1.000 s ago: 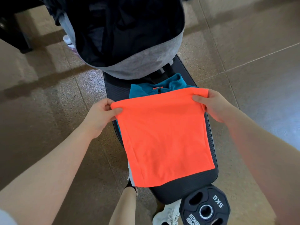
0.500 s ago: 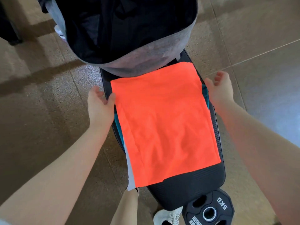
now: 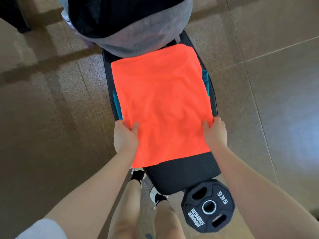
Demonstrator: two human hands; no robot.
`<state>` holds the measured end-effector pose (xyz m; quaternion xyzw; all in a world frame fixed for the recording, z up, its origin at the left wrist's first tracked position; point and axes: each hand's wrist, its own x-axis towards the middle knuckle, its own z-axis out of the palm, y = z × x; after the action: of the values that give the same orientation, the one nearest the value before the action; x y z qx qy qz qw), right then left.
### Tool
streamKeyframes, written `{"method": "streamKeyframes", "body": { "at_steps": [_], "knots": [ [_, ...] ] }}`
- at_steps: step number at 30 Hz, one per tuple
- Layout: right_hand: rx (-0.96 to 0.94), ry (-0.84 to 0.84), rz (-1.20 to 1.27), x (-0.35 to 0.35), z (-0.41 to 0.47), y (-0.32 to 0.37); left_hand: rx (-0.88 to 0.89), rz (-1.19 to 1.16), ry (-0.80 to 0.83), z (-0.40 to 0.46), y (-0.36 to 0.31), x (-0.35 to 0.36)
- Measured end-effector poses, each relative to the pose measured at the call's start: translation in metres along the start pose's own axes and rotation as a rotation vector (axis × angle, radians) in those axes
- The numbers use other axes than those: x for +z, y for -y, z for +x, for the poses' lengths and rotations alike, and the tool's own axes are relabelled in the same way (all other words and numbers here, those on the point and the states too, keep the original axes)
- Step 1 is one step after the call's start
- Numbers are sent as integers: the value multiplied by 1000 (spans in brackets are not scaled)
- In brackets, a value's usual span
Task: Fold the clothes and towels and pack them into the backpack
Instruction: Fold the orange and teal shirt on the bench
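Observation:
A bright orange cloth [image 3: 160,100] lies flat on a black padded bench [image 3: 186,173], folded to a rectangle. Under it a teal garment [image 3: 205,80] pokes out at both sides. My left hand [image 3: 125,137] grips the cloth's left edge near its lower part, thumb on top. My right hand [image 3: 215,133] grips the right edge at the same height. The open grey and black backpack [image 3: 131,28] stands at the far end of the bench, its mouth facing me and its rim touching the cloth's far edge.
A black 5 kg weight plate [image 3: 208,207] lies on the floor by the bench's near right corner. My legs and shoes [image 3: 155,195] are below the bench's near end. Brown tiled floor [image 3: 51,118] surrounds the bench.
The orange cloth was laid down flat over the teal garment. Both hands then slid from its far corners back along the sides to the near part and took hold of the edges.

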<state>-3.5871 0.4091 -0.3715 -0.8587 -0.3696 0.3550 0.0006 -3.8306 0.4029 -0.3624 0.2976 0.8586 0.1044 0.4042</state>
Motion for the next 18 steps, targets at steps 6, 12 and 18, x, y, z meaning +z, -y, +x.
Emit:
{"method": "streamKeyframes", "body": {
  "at_steps": [6, 12, 18],
  "knots": [
    [-108, -6, -11, -5, 1, -38, 122, 97, -59, -10, 30, 3],
    [-60, 50, 93, -4, -13, -59, -53, -72, -90, -26, 77, 3],
    [106, 171, 2, 6, -46, -80, -237, -257, 230, -61, 97, 5]
  ]
}}
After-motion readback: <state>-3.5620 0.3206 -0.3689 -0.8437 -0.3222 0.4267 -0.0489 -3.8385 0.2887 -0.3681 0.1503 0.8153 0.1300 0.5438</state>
